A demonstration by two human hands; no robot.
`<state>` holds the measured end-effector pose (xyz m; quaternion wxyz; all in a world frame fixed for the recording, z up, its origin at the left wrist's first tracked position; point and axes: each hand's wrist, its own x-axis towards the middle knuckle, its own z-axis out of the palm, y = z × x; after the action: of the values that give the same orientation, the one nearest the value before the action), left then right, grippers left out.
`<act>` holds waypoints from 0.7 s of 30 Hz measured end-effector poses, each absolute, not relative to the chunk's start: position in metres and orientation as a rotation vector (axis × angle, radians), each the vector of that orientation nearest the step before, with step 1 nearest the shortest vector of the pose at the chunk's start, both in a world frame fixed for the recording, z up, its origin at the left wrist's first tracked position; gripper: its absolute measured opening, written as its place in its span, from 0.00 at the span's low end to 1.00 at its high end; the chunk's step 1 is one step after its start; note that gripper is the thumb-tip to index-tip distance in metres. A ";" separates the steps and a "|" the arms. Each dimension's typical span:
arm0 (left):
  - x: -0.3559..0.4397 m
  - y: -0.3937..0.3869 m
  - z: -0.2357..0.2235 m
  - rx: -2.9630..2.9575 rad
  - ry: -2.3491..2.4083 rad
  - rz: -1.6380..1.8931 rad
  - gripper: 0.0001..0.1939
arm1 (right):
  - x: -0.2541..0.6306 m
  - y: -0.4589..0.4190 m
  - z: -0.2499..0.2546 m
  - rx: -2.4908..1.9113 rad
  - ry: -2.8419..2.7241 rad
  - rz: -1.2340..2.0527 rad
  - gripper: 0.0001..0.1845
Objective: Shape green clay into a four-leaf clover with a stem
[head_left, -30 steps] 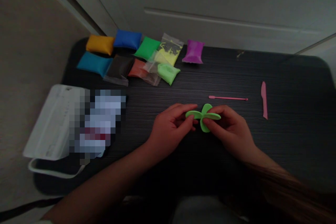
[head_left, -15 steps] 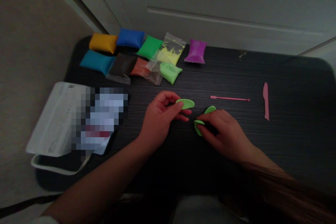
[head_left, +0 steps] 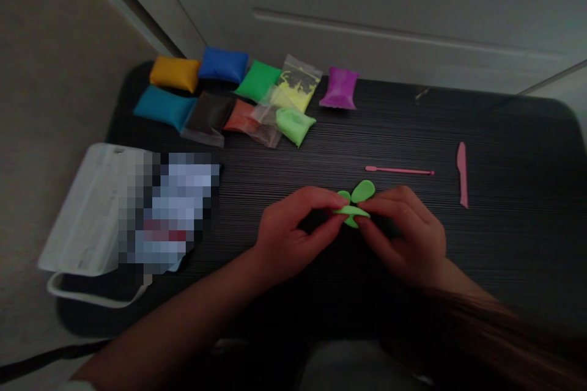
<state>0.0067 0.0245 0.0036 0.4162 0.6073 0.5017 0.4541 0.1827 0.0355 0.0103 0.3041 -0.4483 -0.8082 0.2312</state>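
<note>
My left hand [head_left: 293,229] pinches a light green clay petal [head_left: 352,212] between thumb and fingertips. Facing it, my right hand [head_left: 410,232] is closed on a cluster of matching clay petals, and its fingertips meet the far end of the held petal. One rounded petal [head_left: 364,190] stands out above the right fingertips. Others show partly behind and below the held petal. Fingers hide the place where the pieces come together, so I cannot tell whether they are joined.
Beyond my hands lie a thin pink stick tool [head_left: 398,170] and a pink plastic knife [head_left: 463,174]. Several coloured clay packets, including a purple one [head_left: 340,88] and an open light green one [head_left: 295,125], sit at the back. A white case [head_left: 87,214] and blurred phone [head_left: 177,208] lie left.
My left hand has come right and down, bringing its petal against the petals in my right hand. The cluster has turned, showing one petal's broad face.
</note>
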 end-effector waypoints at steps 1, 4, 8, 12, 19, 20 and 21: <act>0.006 0.024 0.004 1.577 1.243 1.135 0.07 | 0.183 0.035 0.010 -1.166 -2.139 0.597 0.12; 0.004 0.024 0.006 1.694 1.221 1.106 0.07 | 0.184 0.034 0.009 -1.102 -2.149 0.537 0.12; 0.004 0.026 0.008 1.726 1.263 1.119 0.07 | 0.185 0.033 0.010 -1.056 -2.169 0.459 0.13; 0.004 0.027 0.005 1.839 1.236 1.134 0.06 | 0.184 0.034 0.009 -1.045 -2.185 0.400 0.15; 0.001 0.024 0.001 2.109 1.172 1.211 0.08 | 0.185 0.035 0.009 -1.002 -2.205 0.339 0.13; 0.000 0.024 0.002 2.148 1.173 1.223 0.08 | 0.184 0.035 0.009 -0.984 -2.201 0.323 0.13; 0.000 0.025 0.002 2.181 1.169 1.236 0.08 | 0.184 0.035 0.009 -0.965 -2.197 0.308 0.13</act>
<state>0.0004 0.0245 0.0015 0.1866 0.7746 0.4151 0.4391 0.1838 0.0345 0.0086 0.3535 -0.3732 -0.8494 0.1191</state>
